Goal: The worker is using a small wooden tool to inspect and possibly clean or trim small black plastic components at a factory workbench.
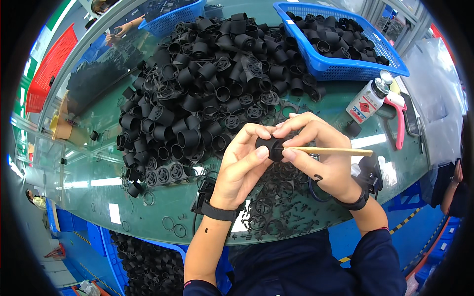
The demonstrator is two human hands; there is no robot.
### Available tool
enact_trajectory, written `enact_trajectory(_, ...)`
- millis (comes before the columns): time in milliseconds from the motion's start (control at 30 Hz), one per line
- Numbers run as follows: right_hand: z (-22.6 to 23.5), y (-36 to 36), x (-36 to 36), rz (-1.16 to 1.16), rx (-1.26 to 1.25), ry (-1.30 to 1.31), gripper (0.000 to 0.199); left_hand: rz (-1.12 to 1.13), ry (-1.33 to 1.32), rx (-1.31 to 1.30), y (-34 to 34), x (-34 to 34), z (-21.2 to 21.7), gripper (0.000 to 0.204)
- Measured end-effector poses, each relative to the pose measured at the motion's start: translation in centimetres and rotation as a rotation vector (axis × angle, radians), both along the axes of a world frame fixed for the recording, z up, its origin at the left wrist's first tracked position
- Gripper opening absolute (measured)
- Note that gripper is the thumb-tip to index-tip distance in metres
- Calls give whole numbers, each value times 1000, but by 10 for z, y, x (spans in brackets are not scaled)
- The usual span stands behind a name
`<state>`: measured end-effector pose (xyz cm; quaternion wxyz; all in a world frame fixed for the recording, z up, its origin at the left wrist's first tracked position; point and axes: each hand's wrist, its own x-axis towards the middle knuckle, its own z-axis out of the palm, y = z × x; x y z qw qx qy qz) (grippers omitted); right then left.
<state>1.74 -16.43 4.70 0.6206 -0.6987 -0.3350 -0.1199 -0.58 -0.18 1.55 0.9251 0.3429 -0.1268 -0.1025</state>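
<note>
Black plastic forms the round part [269,143] held above the green worktop [94,172], inward of its near edge and right of that edge's midpoint. The left hand [244,167] pinches the part between thumb and fingers. The right hand [327,166] has its fingers bent, pinching a thin wooden stick [340,151] against the thumb; the stick points left, its tip at the part. Whether the tip presses on the part cannot be told. Each wrist carries a black band [218,212].

Beneath the hands, black rings and small scraps [284,197] lie spread toward the near edge. Beyond the hands, a large pile of black cups [197,84] extends toward the far edge. A blue basket [340,70] of similar cups occupies the far right corner. Toward the right edge, a white bottle [364,104] with a metal top stands near a pink-handled tool [400,127].
</note>
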Motion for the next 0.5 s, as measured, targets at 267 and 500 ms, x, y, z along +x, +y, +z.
enact_trajectory(267,-6,2,-6,-225,-305,-528,16,66,-4,187,0,0,-10,28)
enact_trajectory(500,-2,-8,7,-39,229,140,3,1,-15,23,2,3,-5,34)
